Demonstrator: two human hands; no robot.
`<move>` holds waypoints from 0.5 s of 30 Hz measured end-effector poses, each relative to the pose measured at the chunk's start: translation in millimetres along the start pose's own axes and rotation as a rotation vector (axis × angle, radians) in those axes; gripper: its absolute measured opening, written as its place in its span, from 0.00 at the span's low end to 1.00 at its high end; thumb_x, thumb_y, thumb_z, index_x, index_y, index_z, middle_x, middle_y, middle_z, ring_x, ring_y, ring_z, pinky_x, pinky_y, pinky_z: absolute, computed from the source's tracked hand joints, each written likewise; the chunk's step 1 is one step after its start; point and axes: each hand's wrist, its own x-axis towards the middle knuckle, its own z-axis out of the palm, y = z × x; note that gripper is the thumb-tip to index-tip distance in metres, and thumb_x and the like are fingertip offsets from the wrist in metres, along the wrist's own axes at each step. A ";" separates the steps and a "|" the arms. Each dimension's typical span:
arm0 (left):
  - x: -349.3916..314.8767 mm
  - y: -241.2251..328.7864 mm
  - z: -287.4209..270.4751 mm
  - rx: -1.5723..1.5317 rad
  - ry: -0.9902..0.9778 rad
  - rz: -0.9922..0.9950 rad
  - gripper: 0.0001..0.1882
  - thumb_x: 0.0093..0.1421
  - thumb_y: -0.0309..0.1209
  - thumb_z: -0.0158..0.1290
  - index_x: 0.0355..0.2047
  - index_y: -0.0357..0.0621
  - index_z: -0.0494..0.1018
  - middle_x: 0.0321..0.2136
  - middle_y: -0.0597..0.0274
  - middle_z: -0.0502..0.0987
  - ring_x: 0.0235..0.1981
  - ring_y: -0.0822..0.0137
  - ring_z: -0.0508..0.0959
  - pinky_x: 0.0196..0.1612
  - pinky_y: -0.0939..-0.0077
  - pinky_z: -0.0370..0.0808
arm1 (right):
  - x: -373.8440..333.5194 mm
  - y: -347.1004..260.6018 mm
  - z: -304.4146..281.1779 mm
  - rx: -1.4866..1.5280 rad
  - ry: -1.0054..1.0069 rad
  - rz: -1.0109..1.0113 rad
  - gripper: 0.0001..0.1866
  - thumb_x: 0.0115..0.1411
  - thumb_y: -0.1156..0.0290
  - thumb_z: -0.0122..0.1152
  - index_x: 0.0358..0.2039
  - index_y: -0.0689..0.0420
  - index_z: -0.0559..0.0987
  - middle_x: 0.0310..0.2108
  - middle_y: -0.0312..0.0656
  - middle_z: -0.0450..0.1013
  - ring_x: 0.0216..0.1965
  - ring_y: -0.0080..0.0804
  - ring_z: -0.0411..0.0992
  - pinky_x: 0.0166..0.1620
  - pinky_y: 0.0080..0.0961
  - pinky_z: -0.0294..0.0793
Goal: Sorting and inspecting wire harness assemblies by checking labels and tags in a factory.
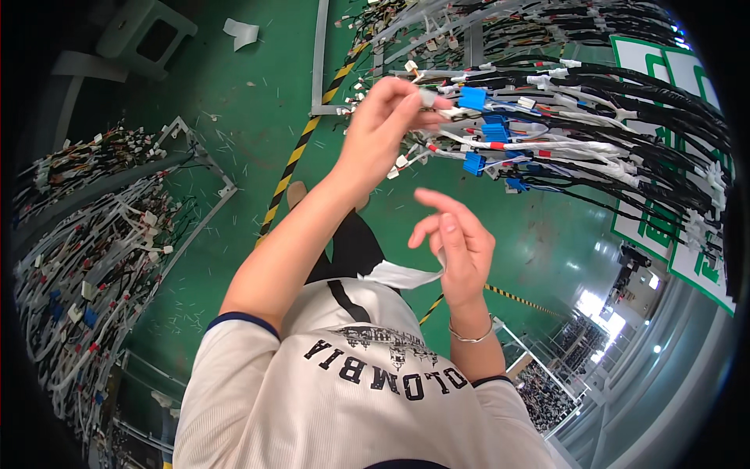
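Note:
My left hand (375, 137) reaches up to the loose ends of a hanging wire harness (582, 152). Its thumb and index finger pinch a small whitish piece (427, 98), too blurred to name exactly. Right by those fingertips hangs a blue connector (473, 98), with another blue connector (494, 131) below it. My right hand (462, 250) is lower and apart from the wires. A white paper sheet (405, 275) is tucked in its curled fingers and hangs toward my waist, while the index finger points out to the left.
More harnesses (101, 289) hang on a metal frame (207, 160) at left. A grey stool (146, 37) stands far left, near a paper scrap (241, 34) on the green floor (258, 102). Yellow-black tape (291, 168) crosses the floor. Green-edged white signs (644, 227) are behind the wires.

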 end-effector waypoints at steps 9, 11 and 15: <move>-120.5 57.5 7.0 0.366 -0.133 0.315 0.05 0.70 0.21 0.39 0.44 0.34 0.60 0.54 0.30 0.69 0.53 0.52 0.75 0.59 0.58 0.71 | 6.1 0.6 17.6 0.501 -0.129 0.066 0.28 0.66 0.74 0.57 0.65 0.64 0.62 0.44 0.37 0.72 0.29 0.10 0.63 0.30 0.09 0.62; -130.0 63.5 9.8 0.377 -0.121 0.292 0.05 0.70 0.21 0.39 0.44 0.34 0.59 0.53 0.31 0.70 0.52 0.52 0.76 0.58 0.59 0.71 | 4.6 2.1 21.2 0.571 -0.139 0.044 0.25 0.65 0.75 0.59 0.61 0.66 0.67 0.45 0.37 0.73 0.38 0.13 0.69 0.38 0.08 0.66; -136.1 92.9 11.7 0.989 0.046 0.548 0.10 0.53 0.17 0.58 0.36 0.34 0.73 0.40 0.46 0.78 0.32 0.58 0.81 0.35 0.69 0.79 | -2.0 -4.2 22.4 0.571 -0.146 0.097 0.22 0.63 0.78 0.60 0.57 0.68 0.71 0.43 0.36 0.75 0.40 0.15 0.71 0.41 0.12 0.71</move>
